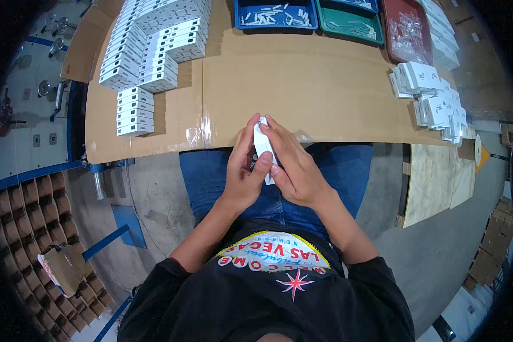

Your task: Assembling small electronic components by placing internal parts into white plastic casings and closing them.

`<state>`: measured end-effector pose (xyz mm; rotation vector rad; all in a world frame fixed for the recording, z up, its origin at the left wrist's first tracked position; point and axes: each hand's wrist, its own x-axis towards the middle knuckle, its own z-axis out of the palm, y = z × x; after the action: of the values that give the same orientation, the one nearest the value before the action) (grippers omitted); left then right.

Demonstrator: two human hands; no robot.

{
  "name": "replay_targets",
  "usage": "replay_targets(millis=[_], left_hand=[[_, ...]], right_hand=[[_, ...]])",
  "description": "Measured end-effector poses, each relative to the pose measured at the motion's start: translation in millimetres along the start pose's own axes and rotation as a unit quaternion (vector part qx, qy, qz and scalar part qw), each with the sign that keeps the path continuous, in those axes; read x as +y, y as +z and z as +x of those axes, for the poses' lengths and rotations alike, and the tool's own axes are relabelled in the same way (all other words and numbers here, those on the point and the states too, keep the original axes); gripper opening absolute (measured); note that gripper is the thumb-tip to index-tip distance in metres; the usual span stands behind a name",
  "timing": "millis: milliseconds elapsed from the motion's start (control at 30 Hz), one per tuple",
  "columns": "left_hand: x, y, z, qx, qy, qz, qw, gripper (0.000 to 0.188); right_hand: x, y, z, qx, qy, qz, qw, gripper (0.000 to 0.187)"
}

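Gripping a slim white box between left hand and right hand, both curled along its sides, over the lap and the near edge of the table; seemingly midway through the work, judging by stacked boxes at left, likely finished, against flatter white cartons piled at right and small parts lying in the blue tray, likely left to use; looking pale, narrow and straight-edged, pointing away from the lap; too hidden by both hands to tell whether fully closed.

Brt; glare on tape; fisheye dist., blk corners.
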<state>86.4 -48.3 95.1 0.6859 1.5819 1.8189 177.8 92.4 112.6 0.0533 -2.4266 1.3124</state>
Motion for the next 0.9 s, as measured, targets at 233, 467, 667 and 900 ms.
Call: replay_targets(millis=[233, 467, 667, 900], left_hand=[[-5, 1, 0, 0.022, 0.028, -0.020, 0.999, 0.069], [15, 4, 14, 0.049, -0.098, -0.158, 0.981, 0.069], [28, 1, 18, 0.033, -0.283, -0.278, 0.917, 0.081], [-8, 5, 0, -0.018, -0.161, -0.123, 0.979, 0.100]], right_hand=[[2, -4, 0, 0.005, 0.000, 0.020, 1.000, 0.061], [2, -8, 2, -0.004, 0.024, 0.026, 0.999, 0.077], [7, -16, 2, -0.017, 0.034, -0.021, 0.999, 0.088], [9, -11, -3, 0.050, 0.117, 0.100, 0.987, 0.091]])
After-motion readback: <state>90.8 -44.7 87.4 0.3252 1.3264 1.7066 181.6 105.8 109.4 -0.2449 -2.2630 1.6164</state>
